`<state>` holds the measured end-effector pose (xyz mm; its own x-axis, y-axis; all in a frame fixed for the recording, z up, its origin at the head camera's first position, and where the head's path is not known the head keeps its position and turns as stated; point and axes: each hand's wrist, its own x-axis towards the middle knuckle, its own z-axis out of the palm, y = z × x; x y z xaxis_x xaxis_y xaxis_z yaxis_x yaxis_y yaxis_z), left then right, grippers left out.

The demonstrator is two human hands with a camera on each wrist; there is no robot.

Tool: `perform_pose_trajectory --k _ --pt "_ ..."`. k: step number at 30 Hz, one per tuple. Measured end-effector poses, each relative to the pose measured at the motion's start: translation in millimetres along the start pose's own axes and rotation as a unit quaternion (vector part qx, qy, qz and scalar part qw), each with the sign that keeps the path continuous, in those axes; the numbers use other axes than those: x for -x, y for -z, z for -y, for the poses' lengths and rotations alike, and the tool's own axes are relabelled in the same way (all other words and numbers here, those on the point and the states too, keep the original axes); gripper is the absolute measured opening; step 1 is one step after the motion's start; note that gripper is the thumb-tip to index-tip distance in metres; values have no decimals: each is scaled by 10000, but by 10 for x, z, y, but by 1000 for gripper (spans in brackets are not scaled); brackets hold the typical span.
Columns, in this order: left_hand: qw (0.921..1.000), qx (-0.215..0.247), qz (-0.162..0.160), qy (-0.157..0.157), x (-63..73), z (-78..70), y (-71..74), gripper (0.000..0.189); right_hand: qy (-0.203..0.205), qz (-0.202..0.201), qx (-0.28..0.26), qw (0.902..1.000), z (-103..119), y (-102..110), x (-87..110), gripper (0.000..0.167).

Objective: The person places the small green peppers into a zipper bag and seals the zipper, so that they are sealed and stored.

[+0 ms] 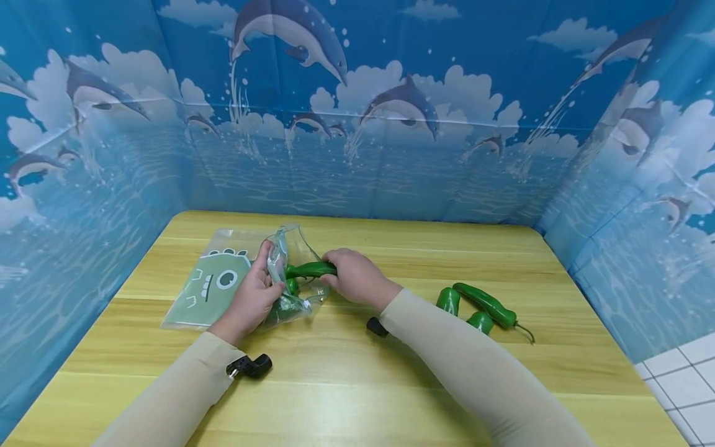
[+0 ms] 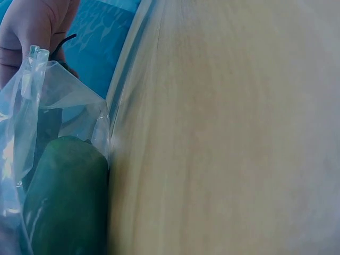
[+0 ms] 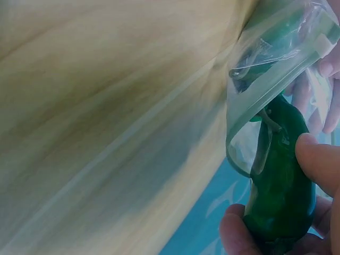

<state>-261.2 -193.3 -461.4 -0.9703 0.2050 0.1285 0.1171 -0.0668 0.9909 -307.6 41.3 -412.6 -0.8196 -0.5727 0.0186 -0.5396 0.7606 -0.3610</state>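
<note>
A clear slider zip bag [image 1: 192, 298] with a green cartoon monster print lies toward the table's left side, its mouth facing right. My left hand [image 1: 254, 301] grips the bag by its mouth edge, thumb upward, and the mouth gapes. Between the thumb and fingers of my right hand [image 1: 357, 276] is a long green pepper [image 3: 281, 186], its far end inside the bag's mouth. Through the plastic, another green pepper [image 2: 66, 196] shows in the bag.
Several green peppers [image 1: 485, 304] lie on the wooden table [image 1: 346, 385] to the right, partly behind my right forearm. A blue dolphin-print curtain [image 1: 368, 167] surrounds the table's back and sides. White tiles [image 1: 684, 372] appear at the lower right.
</note>
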Motion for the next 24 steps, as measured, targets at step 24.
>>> perform_pose_trajectory --k 24 --pt "9998 -146 74 88 -5 -14 -1 97 191 407 485 9978 100 -79 7 50"
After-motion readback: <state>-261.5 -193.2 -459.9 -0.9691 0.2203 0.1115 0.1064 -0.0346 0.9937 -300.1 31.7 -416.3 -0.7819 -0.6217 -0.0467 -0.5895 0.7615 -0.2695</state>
